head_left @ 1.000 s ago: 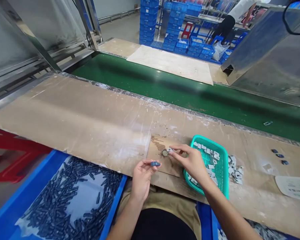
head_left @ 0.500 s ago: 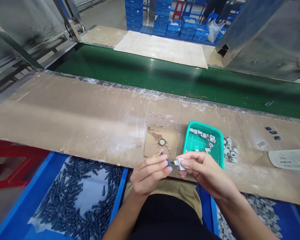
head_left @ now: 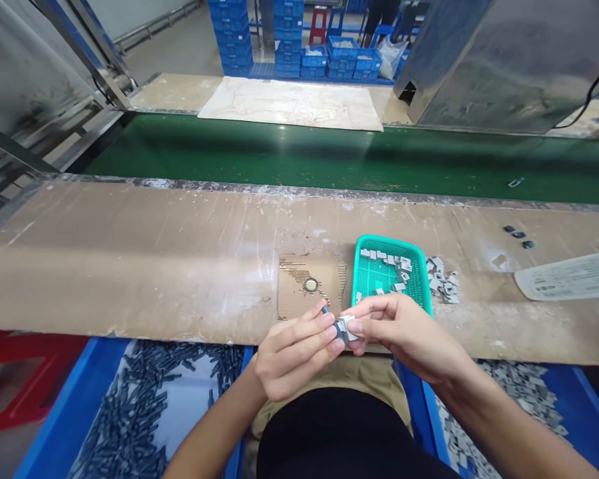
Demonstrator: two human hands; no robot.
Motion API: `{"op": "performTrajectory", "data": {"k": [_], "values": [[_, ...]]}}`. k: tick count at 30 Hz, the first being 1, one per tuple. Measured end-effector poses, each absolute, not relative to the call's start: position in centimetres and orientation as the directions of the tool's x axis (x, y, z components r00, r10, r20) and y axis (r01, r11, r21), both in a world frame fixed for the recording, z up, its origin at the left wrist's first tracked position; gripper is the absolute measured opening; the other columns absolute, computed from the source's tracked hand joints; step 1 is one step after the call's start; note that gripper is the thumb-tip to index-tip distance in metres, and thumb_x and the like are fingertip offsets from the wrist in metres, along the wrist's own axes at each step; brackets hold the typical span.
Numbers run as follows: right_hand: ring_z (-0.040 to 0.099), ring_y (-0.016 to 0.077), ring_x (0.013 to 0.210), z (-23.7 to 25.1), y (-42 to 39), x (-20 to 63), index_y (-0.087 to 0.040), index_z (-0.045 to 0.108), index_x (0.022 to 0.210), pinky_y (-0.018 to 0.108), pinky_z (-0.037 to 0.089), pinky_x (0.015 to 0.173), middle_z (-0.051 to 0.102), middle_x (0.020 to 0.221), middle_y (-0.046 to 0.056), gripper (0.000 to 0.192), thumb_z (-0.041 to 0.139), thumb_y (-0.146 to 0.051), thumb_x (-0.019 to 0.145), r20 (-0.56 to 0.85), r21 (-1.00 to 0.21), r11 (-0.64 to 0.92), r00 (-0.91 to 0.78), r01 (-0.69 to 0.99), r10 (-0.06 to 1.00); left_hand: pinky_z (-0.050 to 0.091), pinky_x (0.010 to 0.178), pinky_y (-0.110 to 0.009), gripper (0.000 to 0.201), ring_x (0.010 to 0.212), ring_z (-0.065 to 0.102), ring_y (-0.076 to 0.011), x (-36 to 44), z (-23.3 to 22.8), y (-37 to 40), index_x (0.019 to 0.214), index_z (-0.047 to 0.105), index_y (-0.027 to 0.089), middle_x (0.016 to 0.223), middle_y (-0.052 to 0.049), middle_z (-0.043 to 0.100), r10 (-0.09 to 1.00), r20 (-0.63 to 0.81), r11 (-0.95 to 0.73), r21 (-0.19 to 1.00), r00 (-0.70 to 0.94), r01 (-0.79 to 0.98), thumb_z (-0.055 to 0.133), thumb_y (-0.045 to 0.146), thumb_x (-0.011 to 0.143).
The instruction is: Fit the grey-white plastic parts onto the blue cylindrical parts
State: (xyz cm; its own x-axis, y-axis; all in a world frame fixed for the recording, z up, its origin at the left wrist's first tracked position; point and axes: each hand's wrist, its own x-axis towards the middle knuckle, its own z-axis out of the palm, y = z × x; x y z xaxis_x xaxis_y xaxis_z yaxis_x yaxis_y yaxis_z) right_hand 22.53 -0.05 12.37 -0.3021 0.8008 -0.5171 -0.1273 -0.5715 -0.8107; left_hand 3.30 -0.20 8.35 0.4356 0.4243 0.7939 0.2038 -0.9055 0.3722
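My left hand [head_left: 297, 351] pinches a dark blue-grey plastic piece [head_left: 339, 332], its narrow end poking up past the fingertips. Between the thumb and fingers of my right hand [head_left: 397, 327] is a small white plastic piece [head_left: 348, 326]. The two pieces touch in front of my lap; fingers hide how far they fit together. Just beyond lies a cardboard pad [head_left: 292, 303] with a small round pale disc [head_left: 310, 285] on it. A green basket [head_left: 428, 293] with several white pieces stands beyond my right hand.
Blue bins hold dark pieces [head_left: 130, 412] at left and white pieces [head_left: 524, 399] at right. More white pieces [head_left: 444, 286] lie beside the basket. Three dark bits [head_left: 518, 235] and a pale printed sheet [head_left: 564, 276] are farther right. A green conveyor belt [head_left: 259, 156] runs behind the table.
My hands have come together, and the white piece now meets the dark one, where before there was a gap. The camera view has shifted a little.
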Motion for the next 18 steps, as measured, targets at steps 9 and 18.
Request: {"op": "performTrajectory", "data": {"k": [9,18], "values": [[0.062,0.0140,0.058,12.7,-0.6,22.8,-0.014,0.071,0.073,0.027,0.052,0.059,0.067,0.062,0.005,0.018,0.075,-0.029,0.063,-0.508,-0.804,-0.570,-0.305,-0.166,0.805,0.049,0.094,-0.043,0.021,0.103,0.055,-0.0261,2.8,10.7,2.0,0.097,0.055,-0.002,0.091,-0.015,0.065,0.221,0.738,-0.972,0.218,0.638,0.084,0.058,-0.002,0.076],[0.062,0.0140,0.058,12.5,-0.4,22.8,-0.015,0.072,0.080,0.028,0.051,0.061,0.067,0.063,0.005,0.025,0.076,-0.030,0.061,-0.524,-0.801,-0.582,-0.306,-0.142,0.795,0.047,0.095,-0.040,0.018,0.104,0.053,-0.0235,2.8,11.0,2.0,0.097,0.054,-0.001,0.092,-0.013,0.065,0.152,0.663,-0.988,0.107,0.733,0.108,0.053,-0.002,0.080]]}}
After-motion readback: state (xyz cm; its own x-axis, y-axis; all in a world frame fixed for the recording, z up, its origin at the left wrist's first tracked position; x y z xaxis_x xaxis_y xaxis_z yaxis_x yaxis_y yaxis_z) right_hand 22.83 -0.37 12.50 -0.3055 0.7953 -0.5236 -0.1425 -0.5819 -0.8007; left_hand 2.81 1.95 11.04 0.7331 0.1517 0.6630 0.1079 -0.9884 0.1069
